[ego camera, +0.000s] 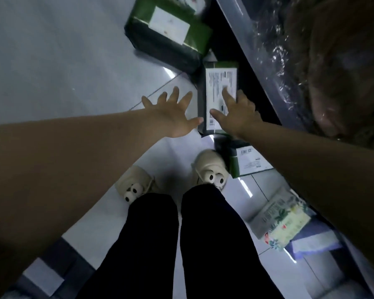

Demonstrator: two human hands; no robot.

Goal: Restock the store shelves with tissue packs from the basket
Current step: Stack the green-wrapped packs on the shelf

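No wording can be read — the white label (219, 91) on the dark green tissue pack (221, 66) carries rows of fine print, all blurred. Labels on the large green pack (171, 35) and the small green pack (246, 162), and lettering along the floral pack (283, 221), are equally illegible.

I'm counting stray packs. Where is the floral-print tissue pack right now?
In the head view, the floral-print pack lies on the floor at lower right, just past the small green pack beside the person's right shoe.
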